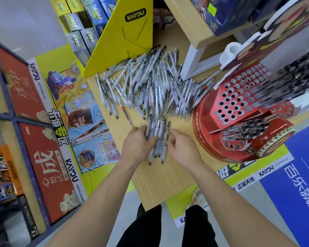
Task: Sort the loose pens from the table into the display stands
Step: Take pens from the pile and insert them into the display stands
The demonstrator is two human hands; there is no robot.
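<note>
Both hands are in at the near edge of the heap. The left hand [137, 145] has its fingers wrapped around a small bundle of dark-barrelled pens with clear grips [157, 138], thumb tucked against the bundle's left side. The right hand [184, 147] meets it from the other side, fingers and thumb curled onto the bundle's right edge, so the pens sit squeezed between the two hands. The bundle lies roughly straight away from the person, its tips pointing back toward them and resting on the pale wood-grain tabletop [159, 184]. Just beyond it spreads the big loose pile of white and grey pens [150, 86], fanned out across the tabletop and touching the bundle's far end. Off to the right stands the round red drum-shaped display stand with its sloping perforated panels [228, 104]; many holes on the near panel are open, while dark pens fill the rows further right and a lower tier at the front. Behind the pile on the left rises a tall yellow cardboard display marked KAYOU [125, 36], and a white frame leg [191, 65] stands at the pile's far right.
</note>
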